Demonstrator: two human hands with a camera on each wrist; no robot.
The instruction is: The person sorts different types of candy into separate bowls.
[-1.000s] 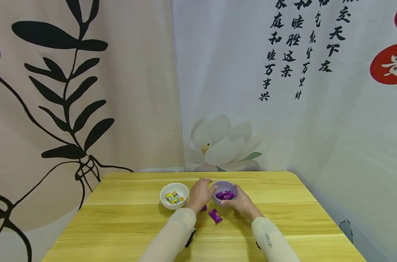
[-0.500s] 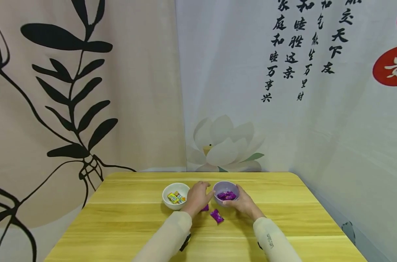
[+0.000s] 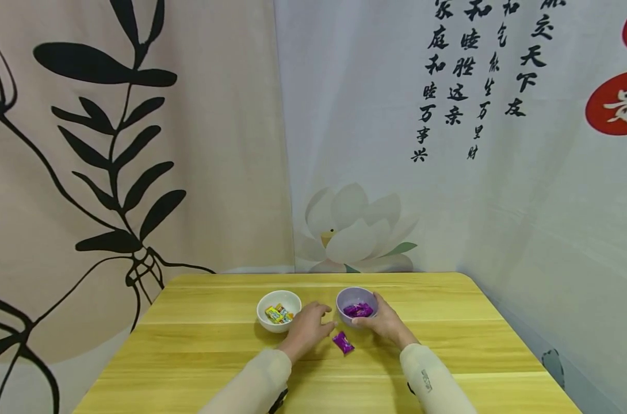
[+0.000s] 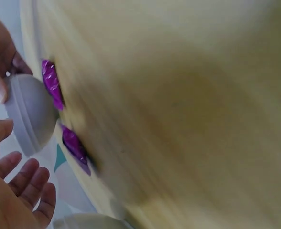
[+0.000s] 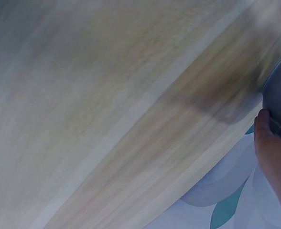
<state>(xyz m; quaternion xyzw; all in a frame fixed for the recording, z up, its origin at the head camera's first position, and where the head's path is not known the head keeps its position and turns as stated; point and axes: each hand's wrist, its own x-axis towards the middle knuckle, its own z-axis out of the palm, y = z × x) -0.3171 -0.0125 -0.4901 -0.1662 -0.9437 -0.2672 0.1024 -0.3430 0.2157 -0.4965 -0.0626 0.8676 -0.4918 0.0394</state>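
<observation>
My right hand grips the side of a small purple bowl, thumb at its near wall. Several purple-wrapped candies lie inside it. In the right wrist view, part of that bowl shows at the right edge with the hand against it. My left hand hovers between the two bowls with fingers loosely bent, holding nothing. One purple candy lies on the table in front of the purple bowl. The left wrist view shows a second loose candy near my left fingers; in the head view the hand hides it.
A white bowl with yellow-wrapped candies stands just left of my left hand. The wooden table ends at a back edge close behind both bowls. A printed curtain hangs behind it.
My left hand has drawn back from the purple bowl's rim, toward me and slightly left, and dropped lower, covering the second candy. The right hand stays on the purple bowl.
</observation>
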